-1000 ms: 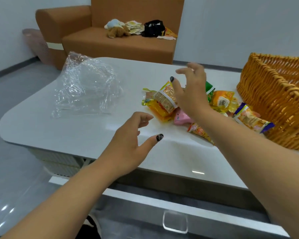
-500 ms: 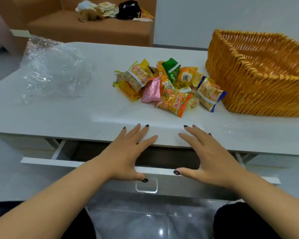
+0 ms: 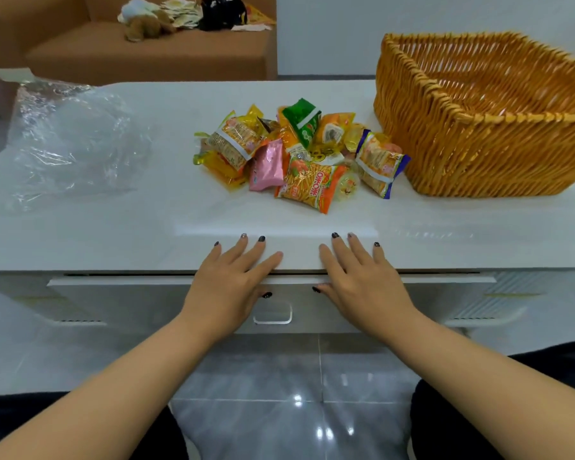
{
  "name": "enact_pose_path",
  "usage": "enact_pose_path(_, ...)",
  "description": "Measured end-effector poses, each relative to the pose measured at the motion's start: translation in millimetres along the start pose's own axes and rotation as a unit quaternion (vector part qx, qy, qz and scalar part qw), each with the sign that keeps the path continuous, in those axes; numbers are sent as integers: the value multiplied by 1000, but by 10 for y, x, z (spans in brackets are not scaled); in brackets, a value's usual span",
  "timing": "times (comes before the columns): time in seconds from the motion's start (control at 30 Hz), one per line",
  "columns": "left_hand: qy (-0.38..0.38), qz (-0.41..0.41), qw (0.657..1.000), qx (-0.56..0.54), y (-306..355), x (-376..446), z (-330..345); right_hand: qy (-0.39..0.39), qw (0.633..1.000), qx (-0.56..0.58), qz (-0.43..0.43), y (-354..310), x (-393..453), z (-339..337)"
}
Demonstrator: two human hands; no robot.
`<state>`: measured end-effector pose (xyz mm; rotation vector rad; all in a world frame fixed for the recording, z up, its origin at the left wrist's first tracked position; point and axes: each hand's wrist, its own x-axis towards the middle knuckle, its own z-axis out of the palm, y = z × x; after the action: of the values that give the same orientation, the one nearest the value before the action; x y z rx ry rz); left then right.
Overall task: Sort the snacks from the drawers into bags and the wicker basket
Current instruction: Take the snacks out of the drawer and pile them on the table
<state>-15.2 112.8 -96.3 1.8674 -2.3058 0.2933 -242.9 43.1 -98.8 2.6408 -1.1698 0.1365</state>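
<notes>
Both hands, left (image 3: pixel 228 287) and right (image 3: pixel 362 287), fingers flat against drawer (image 3: pixel 146 300): hard shove risks jolting snacks (image 3: pixel 299 154) off table (image 3: pixel 113 234).

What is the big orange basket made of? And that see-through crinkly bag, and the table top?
The basket looks like woven wicker: orange-tan strands run over and under upright ribs, with a matte finish. The bag seems to be thin clear plastic film, since it is wrinkled and glints. The table top is white, smooth and glossy, reflecting light; whether it is stone, glass or laminate is unclear.
</notes>
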Motion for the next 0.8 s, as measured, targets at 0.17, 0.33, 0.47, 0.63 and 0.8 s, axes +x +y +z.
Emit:
enact_pose_path(0.17,89,-5,995,43,7,61,74,28,999,-14,4,-6,87,47)
enact_pose_path(0.33,66,-26,996,62,55,115,51,30,999,-29,16,-29,116,48)
enact_pose_path(0.47,2,-90,995,43,126,94,-35,3,1000,-9,26,-45,76,-5)
enact_pose_path(0.63,-62,-131,989,41,392,124,-211,-53,998,4,17,-48,16,-283)
enact_pose_path(0.8,-140,-123,982,39,437,186,-445,-112,991,74,16,30,28,-547)
